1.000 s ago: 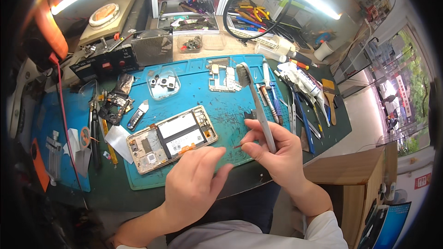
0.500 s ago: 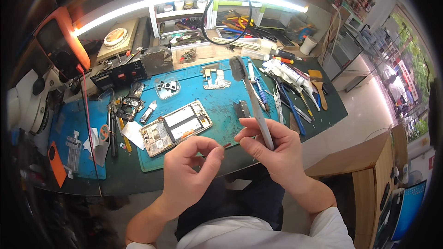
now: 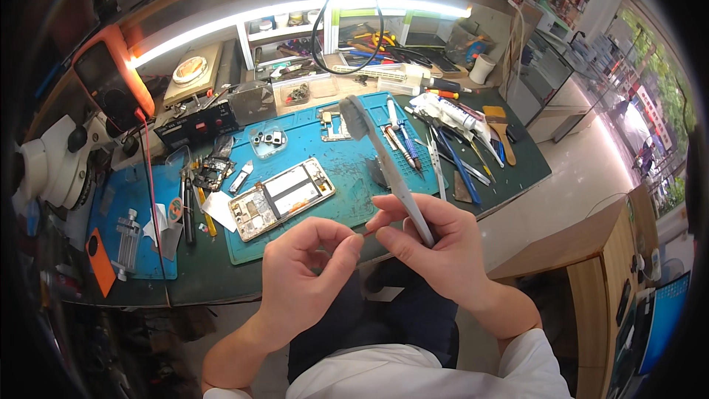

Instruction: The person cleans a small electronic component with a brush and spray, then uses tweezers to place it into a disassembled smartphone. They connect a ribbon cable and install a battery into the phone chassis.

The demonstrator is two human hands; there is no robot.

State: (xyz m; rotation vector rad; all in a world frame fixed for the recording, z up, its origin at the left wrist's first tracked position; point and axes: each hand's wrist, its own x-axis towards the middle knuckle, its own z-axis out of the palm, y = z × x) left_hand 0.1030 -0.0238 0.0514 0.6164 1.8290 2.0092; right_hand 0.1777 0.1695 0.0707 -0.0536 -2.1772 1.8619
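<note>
Now left hand [image 3: 306, 270], fingertips together, sits nearer, this side of the slanted phone [image 3: 283, 199]; right hand [image 3: 447, 255] grips a brush [image 3: 396, 177].

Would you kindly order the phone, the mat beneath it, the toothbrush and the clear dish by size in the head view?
1. Mat
2. Phone
3. Clear dish
Toothbrush: unsure; longer but thinner than the phone, and nearer the camera.

Strip light [image 3: 255, 18] glaring — overexposed; outer edges dark, bowed
</note>
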